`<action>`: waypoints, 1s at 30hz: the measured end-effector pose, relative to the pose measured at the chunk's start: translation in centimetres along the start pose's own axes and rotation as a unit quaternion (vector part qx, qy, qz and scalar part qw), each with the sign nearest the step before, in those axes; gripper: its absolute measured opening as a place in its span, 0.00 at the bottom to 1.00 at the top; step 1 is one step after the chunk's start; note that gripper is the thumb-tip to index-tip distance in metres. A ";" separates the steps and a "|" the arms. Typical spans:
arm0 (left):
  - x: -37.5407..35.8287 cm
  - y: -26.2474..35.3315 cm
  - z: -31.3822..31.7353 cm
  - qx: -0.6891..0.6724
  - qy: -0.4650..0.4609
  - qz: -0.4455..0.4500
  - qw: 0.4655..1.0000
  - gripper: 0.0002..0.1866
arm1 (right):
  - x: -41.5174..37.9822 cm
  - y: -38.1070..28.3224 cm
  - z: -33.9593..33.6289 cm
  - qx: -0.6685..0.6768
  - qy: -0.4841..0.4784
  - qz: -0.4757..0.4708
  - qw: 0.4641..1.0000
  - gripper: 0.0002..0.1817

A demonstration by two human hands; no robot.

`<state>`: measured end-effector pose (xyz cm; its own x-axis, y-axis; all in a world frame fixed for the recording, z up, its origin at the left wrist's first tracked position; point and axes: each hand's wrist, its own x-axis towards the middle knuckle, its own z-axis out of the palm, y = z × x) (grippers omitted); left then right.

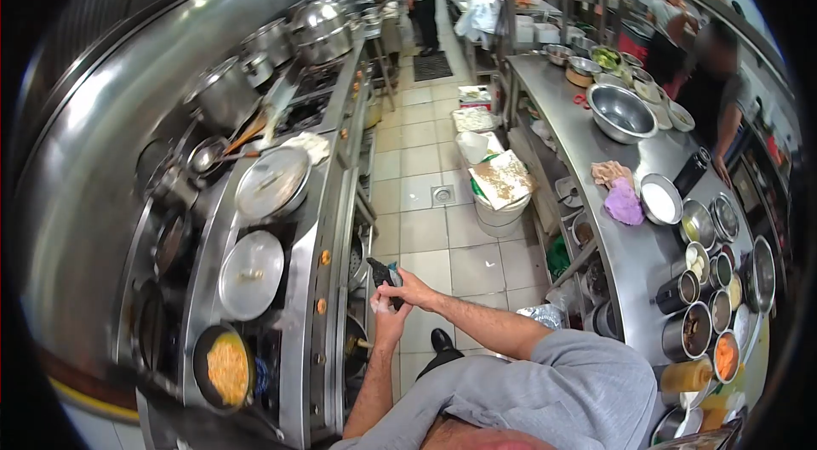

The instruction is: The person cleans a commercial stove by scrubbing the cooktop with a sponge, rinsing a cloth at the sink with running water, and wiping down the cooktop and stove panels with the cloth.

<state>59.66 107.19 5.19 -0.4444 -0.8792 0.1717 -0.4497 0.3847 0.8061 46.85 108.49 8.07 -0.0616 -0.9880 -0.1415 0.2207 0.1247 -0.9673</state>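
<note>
Both my hands are together in front of my body, over the tiled floor beside the stove edge. My left hand (389, 314) is closed around the lower part of a small dark object (380, 271), which looks black with a bit of blue. My right hand (414, 289) is closed on the same object from the right side. What the object is cannot be made out. On the stove at the lower left, a pan (201, 365) holds an orange-yellow food (228, 368), with a blue flame beside it.
Lidded pans (252, 275) and large pots (223, 97) stand along the stove (298, 305). A white bucket (500, 216) is on the floor. The right counter (557, 110) carries bowls (624, 112), tins and a purple cloth (624, 202). Several people stand farther back.
</note>
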 end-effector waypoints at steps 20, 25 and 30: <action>38.1 -4.5 7.0 -0.212 -0.170 -0.114 0.956 0.25 | 30.5 -2.2 -27.2 0.239 0.305 0.043 0.921 0.42; 46.3 -6.3 9.9 -0.214 -0.120 -0.154 0.957 0.24 | 39.3 -2.1 -34.4 0.227 0.251 0.093 0.936 0.33; 55.2 -10.5 12.2 -0.195 -0.020 -0.169 0.966 0.25 | 50.4 -4.7 -40.0 0.192 0.212 0.086 0.954 0.30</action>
<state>30.35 58.09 -0.71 -0.3573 -0.9212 -0.1540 -0.2518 -0.0637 0.9657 3.75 61.76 -2.96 -0.3626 -0.8205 -0.4419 0.5991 0.1580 -0.7850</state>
